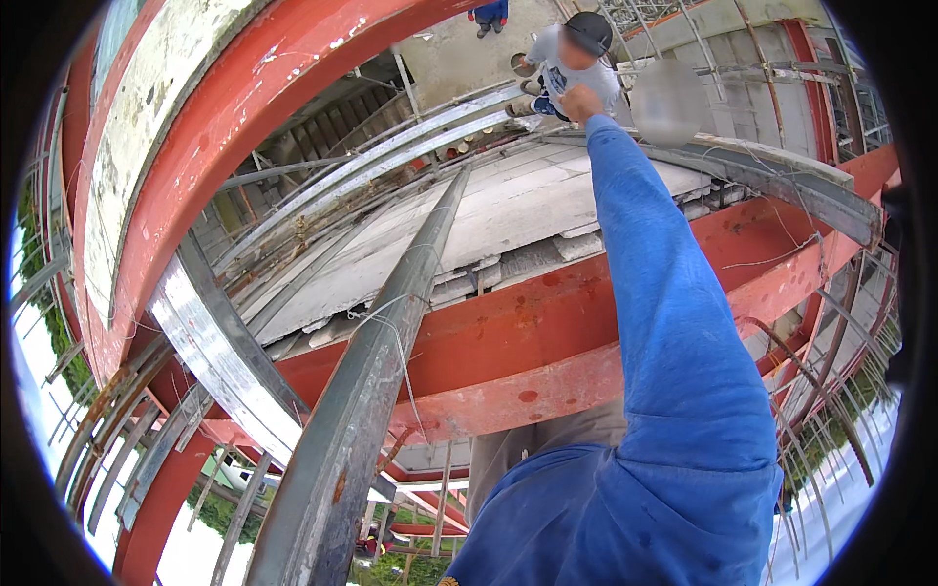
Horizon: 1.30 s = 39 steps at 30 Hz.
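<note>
Pale panels [489, 234] lie below the right fingers [581, 102] (seemingly curled; whether gripping anything, I can't tell).

A grey metal channel [391, 303] slants over a red beam [537, 308] at near left; pale slabs [508, 210] lie beyond. A red girder [239, 107] runs along the left, and a blue-clad person [490, 14] stands far off.

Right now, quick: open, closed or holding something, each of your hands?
Left hand: not in view, so its state cannot be told.
Right hand: stretched out ahead; too small to tell whether it's closed or holding anything.
</note>
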Each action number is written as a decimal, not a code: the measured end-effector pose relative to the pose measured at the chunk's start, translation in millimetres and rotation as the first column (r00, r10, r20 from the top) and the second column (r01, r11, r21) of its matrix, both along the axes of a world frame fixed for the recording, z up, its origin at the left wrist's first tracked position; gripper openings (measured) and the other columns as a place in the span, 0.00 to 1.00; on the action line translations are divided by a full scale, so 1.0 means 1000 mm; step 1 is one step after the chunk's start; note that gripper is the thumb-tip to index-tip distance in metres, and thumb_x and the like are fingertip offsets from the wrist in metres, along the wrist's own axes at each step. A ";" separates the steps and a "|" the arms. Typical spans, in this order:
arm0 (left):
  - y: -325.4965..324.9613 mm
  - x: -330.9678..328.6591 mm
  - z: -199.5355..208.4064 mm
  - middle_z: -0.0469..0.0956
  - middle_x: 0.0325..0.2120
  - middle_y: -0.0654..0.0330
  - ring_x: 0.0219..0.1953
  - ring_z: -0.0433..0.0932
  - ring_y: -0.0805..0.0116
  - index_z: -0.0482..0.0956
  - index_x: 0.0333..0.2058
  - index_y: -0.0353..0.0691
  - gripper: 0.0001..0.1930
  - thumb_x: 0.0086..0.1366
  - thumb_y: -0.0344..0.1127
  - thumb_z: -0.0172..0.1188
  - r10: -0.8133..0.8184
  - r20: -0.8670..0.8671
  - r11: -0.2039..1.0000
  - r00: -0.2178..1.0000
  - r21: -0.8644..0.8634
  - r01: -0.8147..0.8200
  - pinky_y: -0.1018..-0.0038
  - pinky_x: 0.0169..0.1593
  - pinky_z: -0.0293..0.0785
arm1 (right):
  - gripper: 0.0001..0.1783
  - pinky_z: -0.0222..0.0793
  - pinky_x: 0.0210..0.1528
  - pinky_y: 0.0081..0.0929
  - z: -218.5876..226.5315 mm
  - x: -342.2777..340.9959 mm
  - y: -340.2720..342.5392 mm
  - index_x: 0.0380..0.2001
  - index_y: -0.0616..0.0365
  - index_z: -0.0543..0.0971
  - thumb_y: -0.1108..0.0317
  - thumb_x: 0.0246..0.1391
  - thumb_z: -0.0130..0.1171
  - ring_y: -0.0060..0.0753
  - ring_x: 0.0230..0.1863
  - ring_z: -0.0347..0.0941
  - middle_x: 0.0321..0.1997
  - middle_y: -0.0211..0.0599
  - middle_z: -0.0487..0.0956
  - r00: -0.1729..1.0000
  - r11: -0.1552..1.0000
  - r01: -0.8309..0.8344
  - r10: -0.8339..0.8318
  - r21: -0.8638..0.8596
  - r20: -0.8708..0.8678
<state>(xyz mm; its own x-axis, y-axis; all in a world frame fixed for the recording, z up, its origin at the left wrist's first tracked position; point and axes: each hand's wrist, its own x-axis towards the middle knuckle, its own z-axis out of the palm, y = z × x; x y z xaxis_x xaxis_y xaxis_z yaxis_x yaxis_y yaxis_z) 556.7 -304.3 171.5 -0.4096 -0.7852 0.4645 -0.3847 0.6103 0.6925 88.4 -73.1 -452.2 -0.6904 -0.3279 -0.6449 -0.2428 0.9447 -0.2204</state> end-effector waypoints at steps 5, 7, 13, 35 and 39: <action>-0.020 -0.002 -0.013 0.72 0.59 0.43 0.58 0.77 0.49 0.65 0.69 0.40 0.55 0.61 0.85 0.50 0.049 0.025 0.998 0.998 0.042 -0.050 0.50 0.61 0.78 | 0.33 0.73 0.64 0.49 -0.126 -0.007 0.027 0.47 0.63 0.88 0.40 0.66 0.55 0.62 0.61 0.78 0.58 0.59 0.83 0.992 0.996 -0.094 0.093 -0.009 -0.081; -0.014 -0.009 -0.019 0.71 0.59 0.43 0.58 0.77 0.49 0.65 0.69 0.40 0.55 0.61 0.85 0.50 0.082 0.058 0.996 0.995 0.020 -0.083 0.50 0.60 0.77 | 0.33 0.72 0.65 0.49 -0.142 0.008 0.005 0.47 0.62 0.88 0.40 0.66 0.55 0.61 0.62 0.78 0.58 0.59 0.83 0.997 0.997 -0.062 0.060 -0.039 -0.046; -0.015 -0.019 -0.033 0.71 0.58 0.44 0.57 0.77 0.50 0.65 0.69 0.41 0.55 0.61 0.85 0.51 0.125 0.095 0.992 0.988 0.014 -0.127 0.50 0.59 0.77 | 0.39 0.70 0.68 0.47 -0.155 0.023 -0.051 0.55 0.67 0.83 0.39 0.60 0.64 0.59 0.63 0.78 0.58 0.61 0.83 0.914 0.880 0.399 -0.404 -0.257 0.034; 0.006 0.025 0.033 0.70 0.57 0.48 0.56 0.74 0.52 0.67 0.69 0.44 0.54 0.60 0.85 0.52 0.043 -0.075 0.999 0.996 -0.026 -0.045 0.50 0.55 0.74 | 0.12 0.78 0.27 0.32 0.034 0.034 -0.155 0.48 0.63 0.76 0.68 0.69 0.65 0.33 0.25 0.79 0.34 0.35 0.79 0.098 -0.372 0.867 -0.527 -0.333 0.844; 0.008 0.040 0.061 0.70 0.56 0.48 0.56 0.74 0.53 0.67 0.69 0.44 0.54 0.60 0.85 0.53 -0.033 -0.162 0.998 0.986 -0.060 0.023 0.49 0.54 0.73 | 0.12 0.83 0.31 0.38 0.085 0.062 -0.136 0.51 0.63 0.77 0.67 0.71 0.61 0.38 0.29 0.83 0.39 0.39 0.81 0.168 -0.210 0.923 -0.536 -0.323 0.827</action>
